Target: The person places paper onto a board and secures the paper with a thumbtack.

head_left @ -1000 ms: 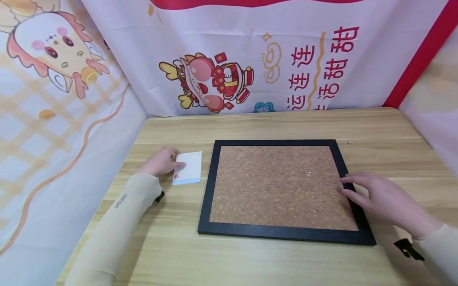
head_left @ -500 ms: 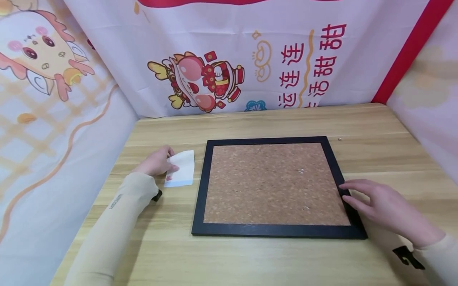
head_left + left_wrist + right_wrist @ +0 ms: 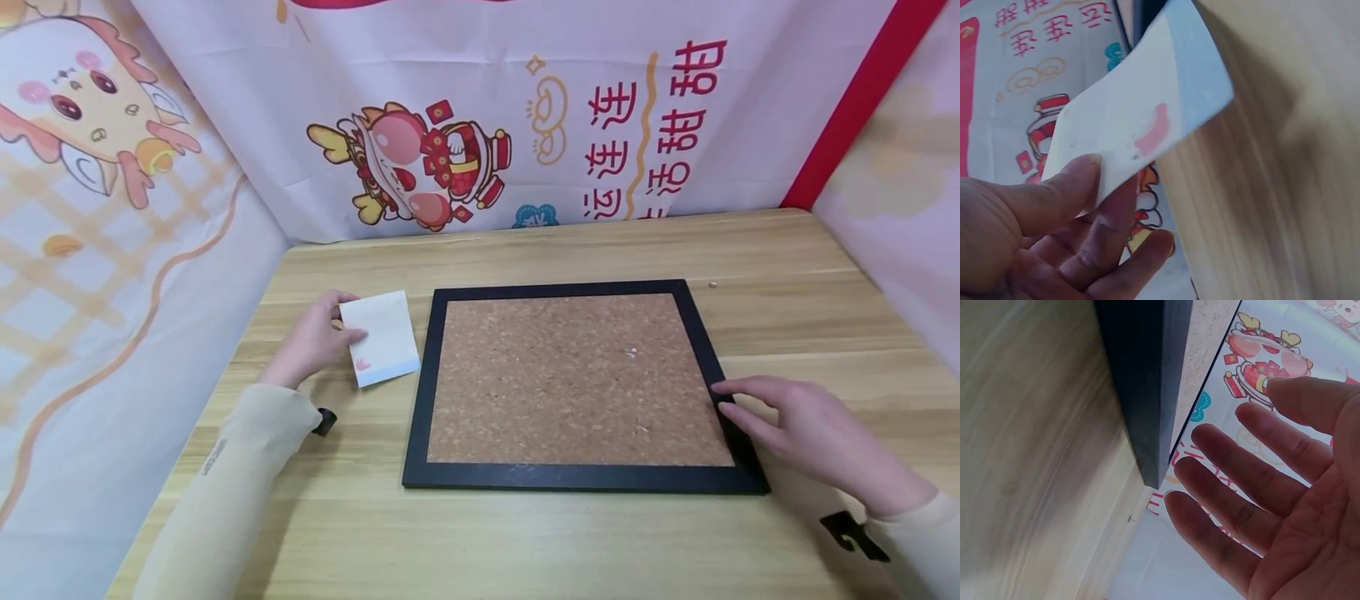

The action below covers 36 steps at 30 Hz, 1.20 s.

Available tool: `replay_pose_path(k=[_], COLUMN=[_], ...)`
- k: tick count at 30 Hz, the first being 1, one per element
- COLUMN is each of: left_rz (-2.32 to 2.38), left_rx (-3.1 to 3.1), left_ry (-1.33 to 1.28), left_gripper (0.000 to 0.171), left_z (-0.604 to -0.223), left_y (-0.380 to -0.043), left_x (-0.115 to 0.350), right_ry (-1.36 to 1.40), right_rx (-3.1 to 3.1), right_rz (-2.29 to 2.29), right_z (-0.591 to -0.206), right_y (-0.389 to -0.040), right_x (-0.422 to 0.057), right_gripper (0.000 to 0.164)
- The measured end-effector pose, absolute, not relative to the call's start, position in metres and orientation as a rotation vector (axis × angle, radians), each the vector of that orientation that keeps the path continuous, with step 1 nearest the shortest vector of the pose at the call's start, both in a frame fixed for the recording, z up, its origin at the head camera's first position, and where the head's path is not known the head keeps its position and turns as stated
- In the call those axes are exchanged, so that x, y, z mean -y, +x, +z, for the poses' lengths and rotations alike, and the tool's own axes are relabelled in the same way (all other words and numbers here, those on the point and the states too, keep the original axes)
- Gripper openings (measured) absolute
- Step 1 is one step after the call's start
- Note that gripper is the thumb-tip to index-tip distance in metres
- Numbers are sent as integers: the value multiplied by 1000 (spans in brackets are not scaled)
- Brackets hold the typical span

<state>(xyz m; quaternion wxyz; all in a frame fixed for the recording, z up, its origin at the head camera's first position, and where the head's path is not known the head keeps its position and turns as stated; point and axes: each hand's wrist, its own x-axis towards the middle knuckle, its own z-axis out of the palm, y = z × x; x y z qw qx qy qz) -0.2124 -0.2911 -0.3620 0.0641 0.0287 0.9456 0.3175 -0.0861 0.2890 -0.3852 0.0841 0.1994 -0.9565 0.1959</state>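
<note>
Paper note (image 3: 382, 337) held beside corkboard (image 3: 570, 383).
Hands apart: left hand (image 3: 315, 335) pinches the note; right hand (image 3: 813, 433), fingers loosely extended, at the corkboard's right edge, contact unclear.

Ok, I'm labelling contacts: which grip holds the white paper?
The left grip, which pinches the white paper by its edge; the right grip, near the black frame, holds nothing.

The way over the corkboard (image 3: 570, 379) is free, with the right grip (image 3: 813, 427) blocking the black frame (image 3: 570, 477) at right.
</note>
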Motion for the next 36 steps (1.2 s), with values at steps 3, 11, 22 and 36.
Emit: replay_pose_path(k=[3,11,22,36], left_rz=[971,1064,1340,1494], left_rx=[-2900,-2959,-2815,-2634], left_ry=[133,208,203,323], left_gripper=[31,24,27,21], left_z=[-355,-340,-326,-343], left_y=[-206,-193,-179,-177], left_x=[284,249,201,149], right_ry=[594,618,662,705], right_rx=[2841,2779,2746,2840], right_rz=[583,624,584,837], right_z=[-383,-377,-360,-333], right_y=[-87,-94,-104,-132], right_x=[-287,-282,-263,-228], right_gripper=[22,23,22,18])
